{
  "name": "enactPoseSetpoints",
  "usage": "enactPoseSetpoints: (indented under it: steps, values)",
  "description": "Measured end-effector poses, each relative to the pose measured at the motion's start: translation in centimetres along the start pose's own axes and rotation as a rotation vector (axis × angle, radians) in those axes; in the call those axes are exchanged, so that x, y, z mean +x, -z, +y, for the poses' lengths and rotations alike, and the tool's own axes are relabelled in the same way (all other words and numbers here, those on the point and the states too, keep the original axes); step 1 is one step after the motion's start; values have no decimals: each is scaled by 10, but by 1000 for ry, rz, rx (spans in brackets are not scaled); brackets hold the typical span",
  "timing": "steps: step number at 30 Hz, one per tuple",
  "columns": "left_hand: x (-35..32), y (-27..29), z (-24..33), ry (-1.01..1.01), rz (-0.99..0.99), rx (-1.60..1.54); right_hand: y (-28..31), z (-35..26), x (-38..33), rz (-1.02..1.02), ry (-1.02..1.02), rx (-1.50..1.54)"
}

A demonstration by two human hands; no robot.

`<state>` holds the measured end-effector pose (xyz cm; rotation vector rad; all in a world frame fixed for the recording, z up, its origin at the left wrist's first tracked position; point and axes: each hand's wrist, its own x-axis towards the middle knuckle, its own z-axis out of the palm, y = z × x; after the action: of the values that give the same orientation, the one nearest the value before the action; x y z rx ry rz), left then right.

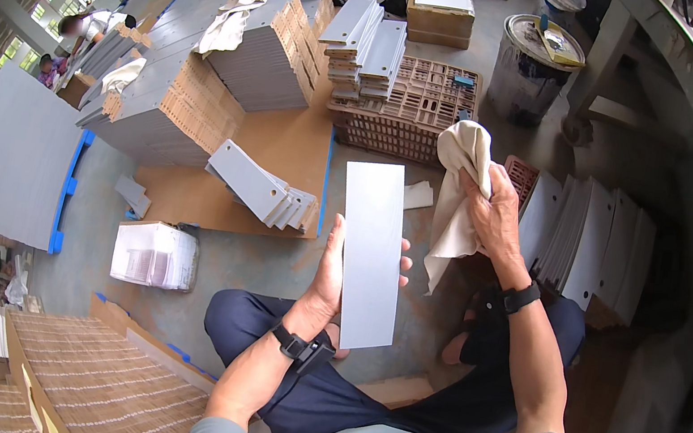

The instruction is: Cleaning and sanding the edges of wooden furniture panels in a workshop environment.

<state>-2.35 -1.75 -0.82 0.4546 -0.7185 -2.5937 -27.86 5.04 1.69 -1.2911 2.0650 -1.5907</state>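
Upright before me stands a flat, rectangular, light grey board (370, 257). My left hand (328, 270) grips it from behind, thumb along the left edge and fingertips showing past the right edge. A crumpled cream cloth (457, 189) hangs from my right hand (497, 217), which is closed round it just right of the board; the two do not touch. Beside my right arm, several grey boards with round holes (589, 241) lean in a row. A small fanned pile of similar boards (253, 186) lies left of the held one.
Large stacks of grey panels (274, 46) fill the left background, with cloths (235, 17) on top. Beyond the held board, a brown plastic crate (419, 101) carries more boards (364, 47). A stained bucket (528, 73) stands at the far right. On the floor left sits a white wrapped block (154, 255).
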Motion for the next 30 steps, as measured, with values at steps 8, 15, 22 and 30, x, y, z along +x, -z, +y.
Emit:
enactPoseSetpoints:
  steps: [8,15,22,30]
  values:
    - [1,-7,-6,48,78,-85,-1,-16,7,167,232,-121]
    - [4,-13,-10,4,85,60,4,-19,9,235,186,-13]
    - [14,-18,1,28,123,85,-12,-30,11,68,408,-50]
    - [12,-9,18,50,269,-71,-37,-38,-54,-624,674,-129]
